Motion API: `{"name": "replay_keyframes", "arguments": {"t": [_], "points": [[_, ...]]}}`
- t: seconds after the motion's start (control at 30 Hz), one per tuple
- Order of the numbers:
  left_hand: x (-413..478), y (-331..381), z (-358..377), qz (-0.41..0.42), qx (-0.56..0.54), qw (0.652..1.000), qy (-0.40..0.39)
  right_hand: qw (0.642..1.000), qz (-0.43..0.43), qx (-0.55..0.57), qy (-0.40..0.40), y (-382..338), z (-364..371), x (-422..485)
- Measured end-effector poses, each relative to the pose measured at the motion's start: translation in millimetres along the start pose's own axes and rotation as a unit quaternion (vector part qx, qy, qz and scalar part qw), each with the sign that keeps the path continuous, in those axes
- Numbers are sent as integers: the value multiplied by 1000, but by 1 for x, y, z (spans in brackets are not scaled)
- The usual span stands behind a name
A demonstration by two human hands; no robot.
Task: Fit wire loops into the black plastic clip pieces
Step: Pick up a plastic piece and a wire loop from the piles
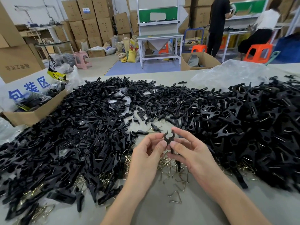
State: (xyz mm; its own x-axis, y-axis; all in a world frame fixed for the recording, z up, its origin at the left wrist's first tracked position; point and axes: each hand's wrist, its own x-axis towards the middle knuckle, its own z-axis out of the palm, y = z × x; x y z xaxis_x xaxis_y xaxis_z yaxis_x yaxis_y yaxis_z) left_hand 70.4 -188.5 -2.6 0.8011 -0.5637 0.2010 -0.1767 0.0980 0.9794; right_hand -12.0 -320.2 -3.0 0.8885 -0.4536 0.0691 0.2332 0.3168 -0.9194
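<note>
**Two clip halves held mated above the loose wire**

Near the front edge of the pale grey counter (154, 208), the left hand (146, 153) and the right hand (193, 155) met over a bare patch. Between them they pinched two black plastic clip halves (169, 139), pressed back to back so that the curved tips stood upward and made a small open ring. Each hand's fingers (162, 145) were clamped on its own half, thumb against forefinger. The other fingers curled loosely underneath and held nothing that could be seen. The pair was raised clear of the counter, probably so the halves could be lined up before a spring went in. No wire was visible in either hand.

The triangular brass-coloured wire loops (181, 184) lay scattered directly below the hands, within the shortest reach. More of them glinted under the heaps on both sides.

The large heap of loose black plastic pieces (73, 130) covered the counter's left half. The heap of forked black clips (243, 124) on the right half showed wire glints and looked like finished work, so stock likely fed in from the left and went out to the right.

An open cardboard box (32, 114) sat at the left edge. A crumpled clear plastic bag (227, 75) lay toward the far right corner.
</note>
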Motion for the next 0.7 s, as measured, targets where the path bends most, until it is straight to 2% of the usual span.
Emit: {"name": "replay_keyframes", "arguments": {"t": [0.23, 0.7], "points": [[2, -1, -1, -8, -7, 1000, 21, 1000, -1, -6, -2, 1, -1, 0], [1, 7, -6, -6, -13, 999, -47, 999, 1, -28, -38, -5, -1, -5]]}}
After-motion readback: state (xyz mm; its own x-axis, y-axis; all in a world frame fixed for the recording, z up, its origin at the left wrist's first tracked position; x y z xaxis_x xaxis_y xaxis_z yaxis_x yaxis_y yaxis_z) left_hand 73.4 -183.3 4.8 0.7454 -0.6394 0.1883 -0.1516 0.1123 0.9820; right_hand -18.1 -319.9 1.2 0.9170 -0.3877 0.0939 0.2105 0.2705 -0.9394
